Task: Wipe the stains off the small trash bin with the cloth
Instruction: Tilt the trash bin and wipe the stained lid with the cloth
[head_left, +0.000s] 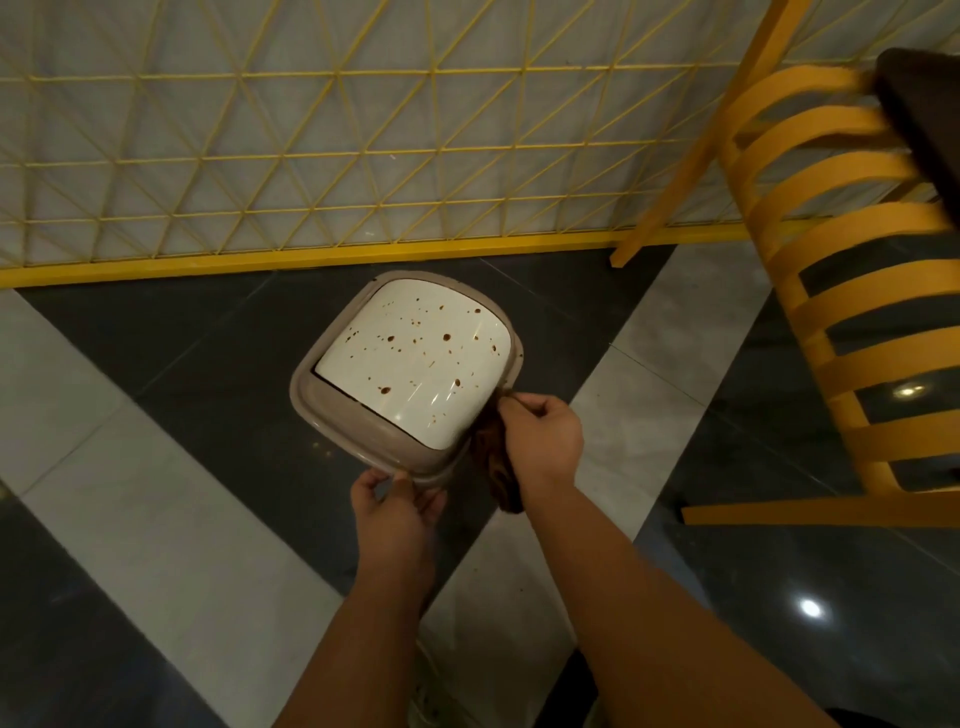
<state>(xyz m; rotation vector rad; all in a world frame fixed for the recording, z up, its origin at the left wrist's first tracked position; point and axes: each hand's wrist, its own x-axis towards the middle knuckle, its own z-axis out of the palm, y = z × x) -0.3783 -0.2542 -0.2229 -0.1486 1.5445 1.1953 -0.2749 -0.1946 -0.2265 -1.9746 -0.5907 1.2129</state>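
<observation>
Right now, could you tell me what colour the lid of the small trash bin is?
White, speckled with brown stains, on the lid, in the head view.

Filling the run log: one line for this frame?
left hand: grips bin rim | right hand: presses cloth at lid edge | trash bin: lid stains unwiped

2 bare forearms enter from the bottom edge, both reaching forward and down. Left hand (396, 512): back of hand up, fingers curled, thumb and fingertips pinching the near rim of the small trash bin (332, 415). Right hand (543, 441): slightly ahead of the left, back of hand up, fingers closed around a brown cloth (501, 475), knuckles at the bin's right edge. Wrists roughly straight.
</observation>
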